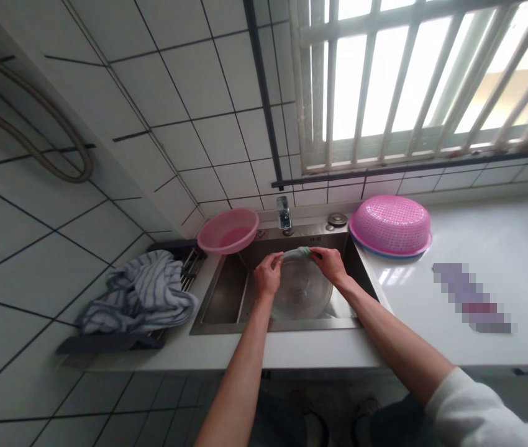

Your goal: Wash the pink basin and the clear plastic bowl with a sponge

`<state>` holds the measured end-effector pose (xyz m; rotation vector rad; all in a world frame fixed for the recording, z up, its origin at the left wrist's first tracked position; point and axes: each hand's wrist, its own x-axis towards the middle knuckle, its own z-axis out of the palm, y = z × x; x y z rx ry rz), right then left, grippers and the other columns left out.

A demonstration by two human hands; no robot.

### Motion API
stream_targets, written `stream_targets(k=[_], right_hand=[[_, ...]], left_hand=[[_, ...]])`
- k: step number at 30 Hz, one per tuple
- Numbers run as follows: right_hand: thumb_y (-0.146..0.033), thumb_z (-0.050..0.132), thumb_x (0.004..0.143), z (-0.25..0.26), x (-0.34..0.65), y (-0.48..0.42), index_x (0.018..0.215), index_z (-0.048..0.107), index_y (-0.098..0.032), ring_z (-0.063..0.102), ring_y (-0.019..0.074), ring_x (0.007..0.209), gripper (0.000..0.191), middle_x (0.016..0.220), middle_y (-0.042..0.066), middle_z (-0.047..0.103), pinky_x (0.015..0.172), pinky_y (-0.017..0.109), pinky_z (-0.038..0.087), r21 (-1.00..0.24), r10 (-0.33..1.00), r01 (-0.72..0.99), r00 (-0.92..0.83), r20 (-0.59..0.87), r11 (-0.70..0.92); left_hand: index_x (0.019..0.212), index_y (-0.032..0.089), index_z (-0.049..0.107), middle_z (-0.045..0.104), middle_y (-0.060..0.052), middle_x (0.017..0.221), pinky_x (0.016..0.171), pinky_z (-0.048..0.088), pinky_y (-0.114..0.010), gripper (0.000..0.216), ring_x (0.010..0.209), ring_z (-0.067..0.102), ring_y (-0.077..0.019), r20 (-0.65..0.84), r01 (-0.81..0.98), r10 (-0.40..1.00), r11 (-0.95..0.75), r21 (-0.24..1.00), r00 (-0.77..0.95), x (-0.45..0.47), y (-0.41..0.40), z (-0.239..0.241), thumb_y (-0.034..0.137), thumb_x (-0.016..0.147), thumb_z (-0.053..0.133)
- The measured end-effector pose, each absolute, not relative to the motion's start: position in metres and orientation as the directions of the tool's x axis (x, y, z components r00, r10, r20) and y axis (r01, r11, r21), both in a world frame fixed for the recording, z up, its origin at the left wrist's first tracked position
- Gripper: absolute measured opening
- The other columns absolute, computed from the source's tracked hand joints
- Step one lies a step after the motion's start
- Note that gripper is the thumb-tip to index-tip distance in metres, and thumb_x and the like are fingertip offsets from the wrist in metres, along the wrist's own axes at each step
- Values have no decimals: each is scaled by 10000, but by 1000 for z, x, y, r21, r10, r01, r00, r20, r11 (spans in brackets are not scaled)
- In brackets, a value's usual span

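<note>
Over the steel sink [220, 298] a round clear glass dish [302, 290] is held tilted up on edge. My left hand [268, 275] grips its left rim. At the top rim, my right hand [330, 263] presses a grey-green cloth [297, 253] against the dish. Both hands sit just below the faucet [284, 214].
A pink basin [228, 231] stands at the sink's back left corner. A pink colander [391, 225] lies upside down on the white counter [487, 248] to the right. A striped towel [139, 292] lies on a dark drying rack [105, 343] at the left. A barred window is behind.
</note>
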<state>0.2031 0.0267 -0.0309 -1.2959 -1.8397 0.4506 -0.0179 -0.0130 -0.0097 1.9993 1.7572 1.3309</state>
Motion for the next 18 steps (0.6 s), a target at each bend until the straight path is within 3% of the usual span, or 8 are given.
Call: stream_targets(k=[4,10,12,16,18], right_hand=[[-165,702,936,-28,190,20,1172,804,-347,770,232,1110,314,1190,-31,798,1014,327,588,-649,848,547,-298,439,529],[-210,714,938,-25,200,23,1144,813,-317,788,265,1047,252,1135,3,812,995,370,598,-700,892,576,-126,435,423],[-198,705,940,-26,200,22,1147,809,-320,785,260,1056,263,1149,-1,810,998,364,596,-690,887,584,-124,445,428],[-162,698,934,-25,191,16,1153,803,-329,773,237,1090,296,1183,-13,803,1004,336,588,-629,840,562,-287,460,536],[-166,701,934,-25,193,18,1154,803,-318,776,240,1077,287,1174,-5,806,991,334,589,-636,845,562,-278,458,529]], left_hand=[[1074,331,770,806,3,1084,856,565,-287,183,997,762,-200,427,732,898,-358,580,100,-8,-14,-9,234,975,651],[1062,285,747,813,-25,1079,866,564,-309,138,982,764,-211,436,689,890,-235,685,-130,-14,-12,-8,243,943,691],[1049,285,745,812,-23,1073,857,557,-302,118,979,762,-209,440,704,891,-243,668,-110,-12,-12,-9,260,949,688],[1020,316,752,810,5,1054,825,539,-287,107,966,759,-204,413,742,909,-313,593,54,-8,-14,-9,289,973,660],[1024,311,748,811,0,1049,818,534,-282,103,964,759,-203,420,734,907,-292,613,10,-12,-14,-9,288,970,663]])
